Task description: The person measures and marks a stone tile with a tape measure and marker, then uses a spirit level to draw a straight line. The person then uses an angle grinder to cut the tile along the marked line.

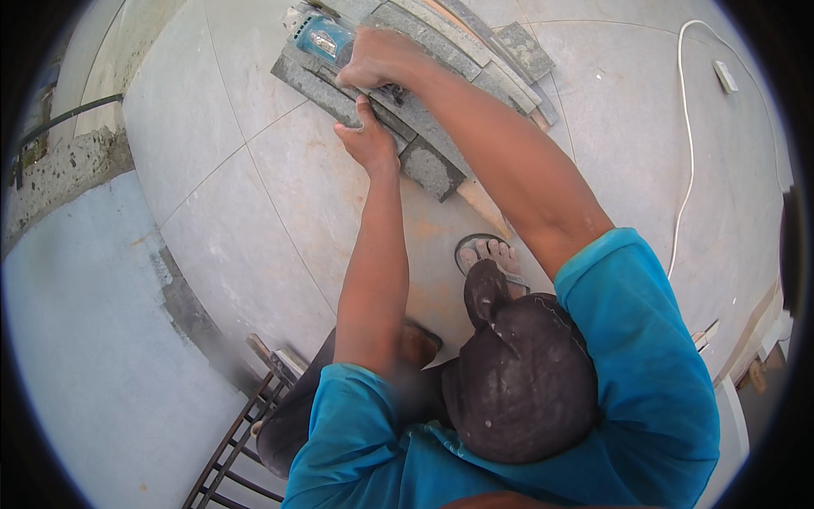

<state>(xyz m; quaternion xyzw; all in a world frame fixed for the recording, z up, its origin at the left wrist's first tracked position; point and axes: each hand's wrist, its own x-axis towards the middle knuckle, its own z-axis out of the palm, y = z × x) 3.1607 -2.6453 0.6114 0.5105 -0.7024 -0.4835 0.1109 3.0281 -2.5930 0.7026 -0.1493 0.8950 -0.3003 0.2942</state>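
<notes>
My right hand (379, 58) is wrapped round the body of a teal power tool (325, 39) that looks like an angle grinder. Its metal head lies at the upper left, over grey stone strips; its disc cannot be made out. Just below, my left hand (370, 142) grips the near edge of a dark grey stone strip (309, 85), thumb on top and a finger at the side. Beside that hand, a short stone block (431, 168) with a pale rough patch lies at the end of the strips. My right wrist passes over the other stone strips (449, 51).
Large pale floor tiles (246, 204) spread around the stones. A loose stone piece (524, 51) lies at the far right of the pile. A white cable (681, 127) curves along the right. Dark metal bars (229, 458) stand at lower left, and my sandalled foot (496, 259) is near the stones.
</notes>
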